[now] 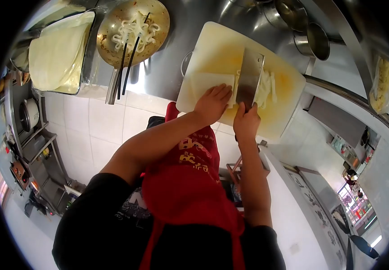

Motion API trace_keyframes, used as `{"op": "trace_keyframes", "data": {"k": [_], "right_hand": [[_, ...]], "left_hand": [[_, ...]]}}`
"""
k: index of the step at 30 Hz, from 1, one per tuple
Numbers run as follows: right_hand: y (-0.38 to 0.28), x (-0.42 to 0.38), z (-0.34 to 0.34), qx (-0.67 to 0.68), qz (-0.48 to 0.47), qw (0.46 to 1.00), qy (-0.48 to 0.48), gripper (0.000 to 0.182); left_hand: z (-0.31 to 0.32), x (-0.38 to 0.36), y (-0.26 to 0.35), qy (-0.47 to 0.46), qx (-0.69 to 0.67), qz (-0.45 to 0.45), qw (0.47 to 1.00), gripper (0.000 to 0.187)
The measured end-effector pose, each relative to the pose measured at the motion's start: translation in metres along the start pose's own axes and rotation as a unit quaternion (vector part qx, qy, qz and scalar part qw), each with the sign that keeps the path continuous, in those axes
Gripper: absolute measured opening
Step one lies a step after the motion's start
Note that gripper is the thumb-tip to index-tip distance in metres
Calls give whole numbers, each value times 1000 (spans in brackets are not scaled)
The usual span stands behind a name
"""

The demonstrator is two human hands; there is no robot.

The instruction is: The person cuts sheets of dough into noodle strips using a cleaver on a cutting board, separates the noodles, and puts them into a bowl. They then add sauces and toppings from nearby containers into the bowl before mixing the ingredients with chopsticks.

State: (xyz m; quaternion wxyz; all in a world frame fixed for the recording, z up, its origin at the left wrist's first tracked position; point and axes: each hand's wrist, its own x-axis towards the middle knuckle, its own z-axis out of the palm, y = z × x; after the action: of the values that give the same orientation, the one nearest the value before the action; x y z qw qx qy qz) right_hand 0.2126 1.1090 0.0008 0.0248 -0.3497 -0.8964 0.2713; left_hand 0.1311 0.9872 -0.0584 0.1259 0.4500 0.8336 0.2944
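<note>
My right hand [247, 121] is closed round the handle of a cleaver [250, 76], whose broad blade stands over the cutting board [212, 42]. To the left of the blade lies a folded pale noodle sheet [203, 85]. My left hand [214, 102] rests flat on that sheet, fingers stretched out near the blade. Cut noodle strips [265, 87] lie on the board just right of the cleaver. The blade hides part of the board and perhaps some strips behind it.
A pan [160, 22] holding noodles and a pair of black chopsticks [132, 56] stands left of the board. Farther left is a tray of pale noodle sheets [59, 54] with plastic film. Metal pots [312, 42] stand at the upper right. The steel counter [163, 74] ends on my side.
</note>
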Motion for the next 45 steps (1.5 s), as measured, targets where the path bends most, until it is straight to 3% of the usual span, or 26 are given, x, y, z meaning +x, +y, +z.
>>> {"op": "trace_keyframes", "data": {"k": [5,11,15,17,20,28,33,35,37,40,45], "right_hand": [[-14,-29,-20,-50,83,989,-111,27],[-8,-31,-10,-69,70,985,-143,26],[-3,4,22,-97,68,987,-111,27],[2,20,29,-53,-20,998,-19,28],[-12,11,5,-24,19,999,-36,29],[-17,-35,-10,-37,74,988,-133,26],[-12,-19,13,-78,60,988,-119,27],[-15,12,28,-81,49,991,-95,29],[-15,21,30,-58,-13,998,-33,28],[-20,11,14,-15,-11,1000,-5,29],[-18,-26,-5,-54,13,995,-86,25]], "left_hand": [[4,0,1,38,37,-9,999,47],[4,2,0,8,49,-21,999,47],[8,4,-9,2,53,-3,999,47],[6,-2,-9,5,3,-1,1000,49],[-6,-4,-2,49,-1,7,999,51],[0,-2,-6,42,18,-17,999,50],[5,-4,-9,33,45,6,998,48],[5,4,-16,-36,54,-15,998,50],[-1,3,-20,-15,8,-8,1000,50],[-4,-6,-17,28,-28,-1,999,51],[-4,-6,-14,45,12,-21,999,52]]}}
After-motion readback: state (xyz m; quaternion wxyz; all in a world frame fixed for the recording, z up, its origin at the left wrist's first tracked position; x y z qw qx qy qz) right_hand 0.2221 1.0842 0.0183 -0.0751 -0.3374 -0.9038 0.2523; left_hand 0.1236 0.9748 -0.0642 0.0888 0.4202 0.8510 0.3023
